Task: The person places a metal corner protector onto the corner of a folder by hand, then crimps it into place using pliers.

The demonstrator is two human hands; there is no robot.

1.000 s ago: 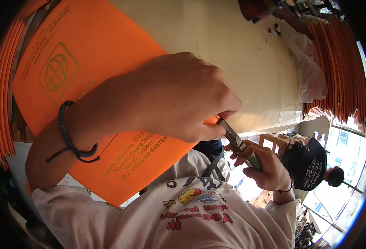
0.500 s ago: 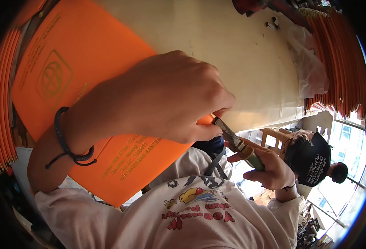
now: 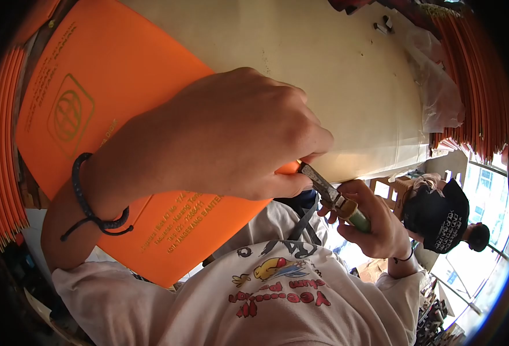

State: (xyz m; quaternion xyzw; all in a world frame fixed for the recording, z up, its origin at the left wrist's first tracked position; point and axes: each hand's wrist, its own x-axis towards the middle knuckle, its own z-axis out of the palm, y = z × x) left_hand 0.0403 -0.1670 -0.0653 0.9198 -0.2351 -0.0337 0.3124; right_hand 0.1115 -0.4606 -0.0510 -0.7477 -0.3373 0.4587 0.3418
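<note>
My left hand [image 3: 243,138], with a dark cord bracelet at the wrist, reaches across an orange folder [image 3: 133,75] printed with gold lettering and an emblem. Its thumb and fingers pinch a small orange part at the folder's edge. In my right hand [image 3: 375,222] is a metal plier-like tool [image 3: 327,187] with a green handle. The tool's tip touches or nearly touches the orange part beside my left fingertips. Exactly how the tip meets it is hidden by my left hand.
A pale work surface [image 3: 323,69] lies beyond. Stacked orange folders stand at the left [image 3: 0,144] and right [image 3: 476,86], with clear plastic [image 3: 439,98] by the right stack. Small dark pieces [image 3: 384,25] lie near the far edge. A person in a black cap [image 3: 447,219] is at the right.
Both hands, the folder and the tool have shifted only slightly in view. My left hand keeps its pinch and my right hand keeps hold of the tool.
</note>
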